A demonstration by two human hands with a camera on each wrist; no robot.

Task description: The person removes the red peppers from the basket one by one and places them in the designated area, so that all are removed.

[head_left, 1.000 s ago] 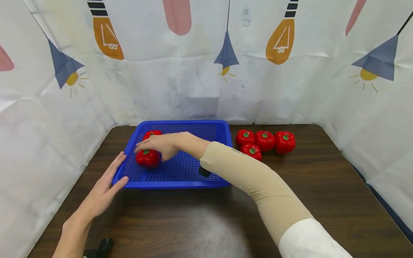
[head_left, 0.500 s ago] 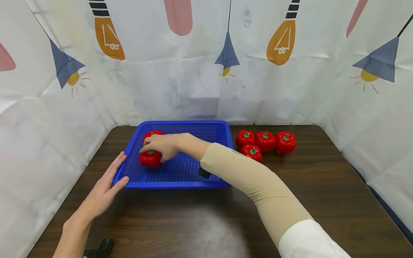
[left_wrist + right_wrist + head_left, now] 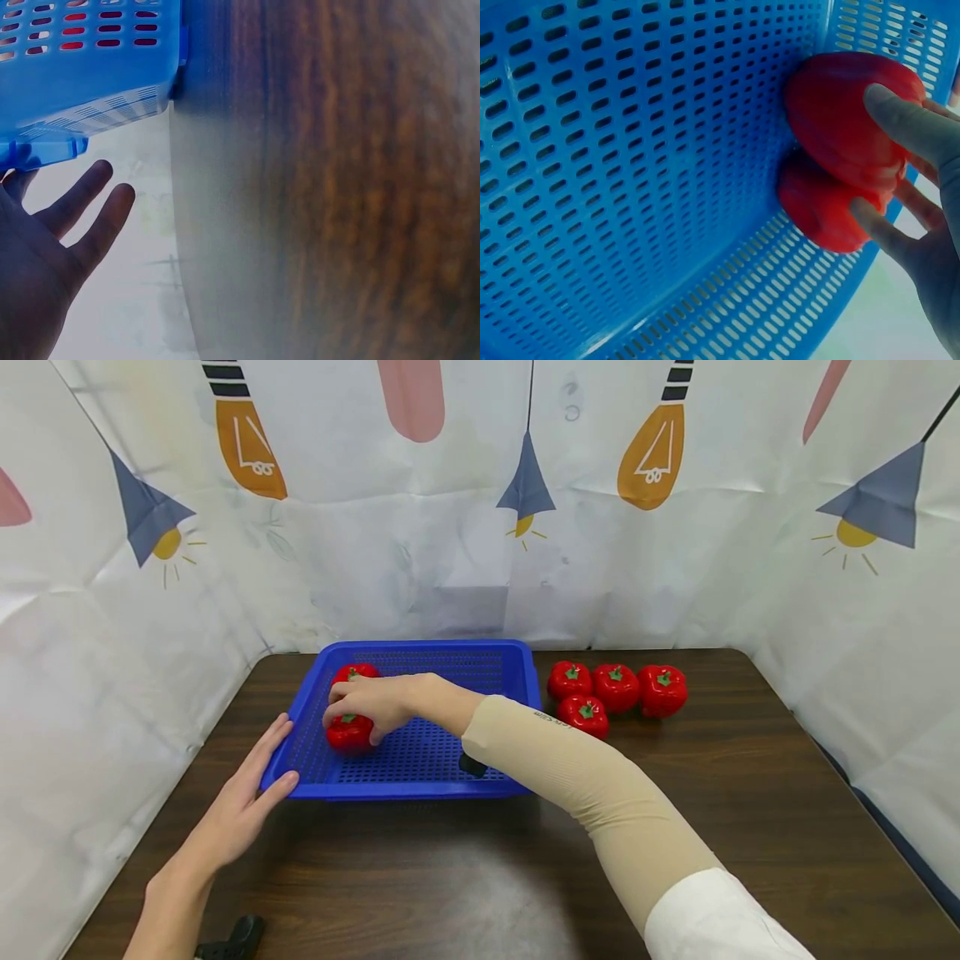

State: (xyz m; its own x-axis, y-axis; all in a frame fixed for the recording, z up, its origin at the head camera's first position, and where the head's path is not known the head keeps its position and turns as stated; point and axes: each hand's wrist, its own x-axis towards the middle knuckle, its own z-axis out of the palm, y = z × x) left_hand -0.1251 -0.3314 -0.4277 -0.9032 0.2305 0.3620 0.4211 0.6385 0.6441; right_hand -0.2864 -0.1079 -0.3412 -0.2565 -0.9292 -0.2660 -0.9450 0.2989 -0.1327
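Note:
A blue perforated plastic basket [image 3: 420,790] sits at the back left of the table. Inside it, toward the left, my right hand [image 3: 382,700] grips a red bell pepper [image 3: 349,737] from above, fingers curled over its top. Just behind that one is a second red bell pepper [image 3: 356,671], partly hidden by my hand. In the right wrist view, thumb and fingers surround the held bell pepper [image 3: 840,120], close against the other pepper [image 3: 825,214]. My left hand [image 3: 238,802] rests with extended fingers along the basket's left rim, its thumb by the front corner.
To the right of the basket stand several more red bell peppers [image 3: 616,688] in a cluster on the dark wooden table [image 3: 712,802]. A patterned white cloth [image 3: 465,560] encloses the back and sides. A black strap-like object [image 3: 232,938] shows beside my left wrist.
My right fingers have curled more closely over the front bell pepper, which has shifted slightly to the right inside the basket. The left hand stays at the rim.

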